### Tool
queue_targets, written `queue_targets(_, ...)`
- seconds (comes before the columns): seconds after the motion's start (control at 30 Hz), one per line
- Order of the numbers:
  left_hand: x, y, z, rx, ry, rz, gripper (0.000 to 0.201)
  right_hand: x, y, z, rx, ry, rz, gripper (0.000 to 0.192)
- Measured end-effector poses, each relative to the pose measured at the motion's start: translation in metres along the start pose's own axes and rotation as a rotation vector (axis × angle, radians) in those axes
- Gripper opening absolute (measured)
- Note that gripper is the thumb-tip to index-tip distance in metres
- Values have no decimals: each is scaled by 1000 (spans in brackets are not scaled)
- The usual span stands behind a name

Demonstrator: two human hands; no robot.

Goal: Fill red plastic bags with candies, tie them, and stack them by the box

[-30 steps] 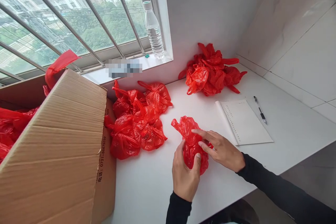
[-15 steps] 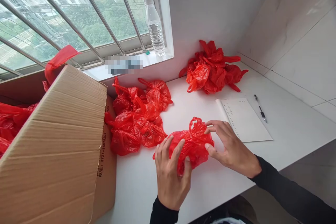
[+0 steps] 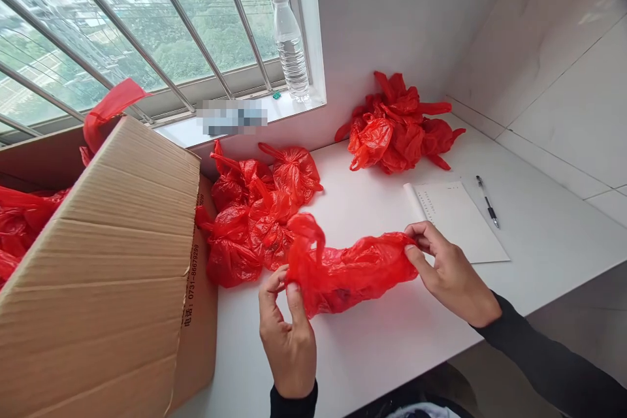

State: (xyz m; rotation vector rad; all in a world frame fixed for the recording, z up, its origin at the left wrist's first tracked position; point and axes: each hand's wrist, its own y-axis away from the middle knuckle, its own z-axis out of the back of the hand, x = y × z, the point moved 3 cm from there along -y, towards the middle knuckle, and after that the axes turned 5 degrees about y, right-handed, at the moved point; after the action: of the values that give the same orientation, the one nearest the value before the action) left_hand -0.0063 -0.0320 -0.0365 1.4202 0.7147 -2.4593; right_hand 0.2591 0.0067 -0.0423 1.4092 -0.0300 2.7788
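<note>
A red plastic bag [image 3: 357, 271] is stretched sideways between my two hands, low over the white table. My left hand [image 3: 289, 333] pinches its left end, where a handle loop stands up. At the opposite end, my right hand [image 3: 443, 271] grips the plastic between thumb and fingers. Something darker shows faintly through the bag, too unclear to name. Just left of it sit several knotted red bags [image 3: 274, 222], close to my left hand. Behind my right hand lies an open notepad [image 3: 460, 222] with small marks on its page.
A cardboard box [image 3: 108, 261] with more red bags [image 3: 29, 228] inside stands at the left. A heap of red bags [image 3: 396, 127] lies against the back wall. A pen [image 3: 487, 202] rests right of the notepad. On the windowsill stands a water bottle [image 3: 291, 46].
My hands have moved apart and closed on the bag's two ends. The bag, bunched up before, is now drawn out wide, and its handle loop has shifted to the left.
</note>
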Motion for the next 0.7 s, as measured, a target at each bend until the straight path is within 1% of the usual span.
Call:
queue_targets(0.07, -10, 3, -7, 77, -7, -53, 41, 5, 4, -1, 27, 11, 24, 12)
queue_targets(0.1, -15, 4, -11, 117, -29, -106, 51, 8, 6, -2, 48, 30, 41, 19)
queue_targets(0.13, -19, 5, -15, 145, -55, -162, 57, 12, 7, -3, 73, 51, 59, 25)
queue_targets(0.17, -21, 5, -17, 158, -77, -208, 54, 15, 8, -3, 101, 66, 73, 30)
queue_targets(0.2, -22, 4, -18, 156, -89, -237, 44, 18, 9, -2, 121, 74, 79, 31)
queue_targets(0.23, -21, 3, -16, 141, -86, -247, 32, 18, 8, 0, 121, 71, 79, 29)
queue_targets(0.27, -20, 0, -14, 119, -75, -246, 22, 18, 8, 2, 94, 57, 71, 26)
queue_targets(0.3, -19, -2, -9, 79, -69, -237, 15, 16, 8, 6, 46, 36, 54, 22)
queue_targets(0.37, -17, -6, 4, -40, -74, -196, 6, 10, 9, 14, -76, -19, 8, 21)
queue_targets(0.43, -15, -8, 17, -124, -33, -81, 8, 10, 15, 20, -209, -74, 3, 23)
queue_targets(0.47, -14, -8, 22, -140, 17, 0, 10, 15, 20, 24, -298, -100, 49, 26)
queue_targets(0.5, -13, -7, 25, -150, 81, 79, 13, 23, 26, 28, -408, -130, 133, 31)
queue_targets(0.53, -12, -5, 28, -154, 148, 149, 15, 34, 33, 31, -492, -161, 241, 36)
queue_targets(0.57, -12, -3, 30, -149, 206, 201, 18, 46, 38, 32, -513, -184, 356, 39)
queue_targets(0.6, -12, -2, 31, -132, 244, 228, 19, 59, 41, 30, -444, -194, 456, 42)
queue_targets(0.63, -13, 0, 31, -100, 266, 232, 21, 71, 41, 24, -282, -176, 529, 43)
queue_targets(0.7, -16, 2, 31, -17, 308, 209, 22, 86, 37, 5, 111, -50, 595, 38)
